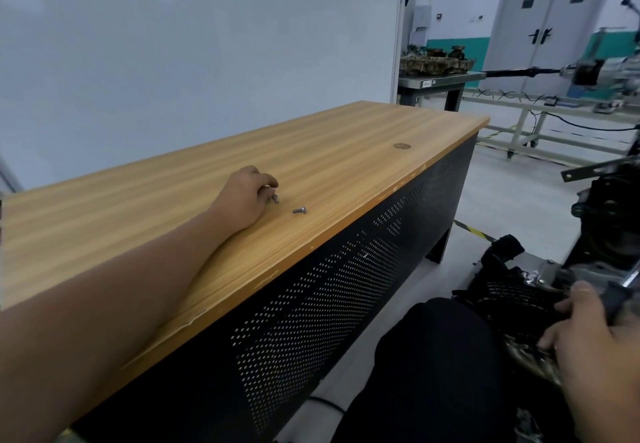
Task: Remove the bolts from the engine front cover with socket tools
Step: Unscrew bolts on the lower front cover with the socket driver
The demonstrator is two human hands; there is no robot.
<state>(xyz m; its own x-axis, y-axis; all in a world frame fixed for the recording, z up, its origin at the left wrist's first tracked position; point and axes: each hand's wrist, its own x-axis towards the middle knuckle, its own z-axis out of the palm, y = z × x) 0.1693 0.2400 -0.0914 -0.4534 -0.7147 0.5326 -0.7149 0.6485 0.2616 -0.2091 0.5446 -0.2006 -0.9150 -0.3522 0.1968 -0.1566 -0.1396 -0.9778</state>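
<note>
- Here, the left hand (247,196) is lying far out on the wooden-topped table (346,151), forearm resting flat, fingers curling round a small grey metal bolt (275,199).
- A second grey bolt (299,210) is lying just right of it.
- The right hand (595,349) is gripping a dark-handled socket tool (620,295) near the engine front cover (613,220).

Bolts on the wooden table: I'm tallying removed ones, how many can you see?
2. One bolt is at the left hand's fingertips; the other bolt lies just right of it. That hand may hide more.
</note>
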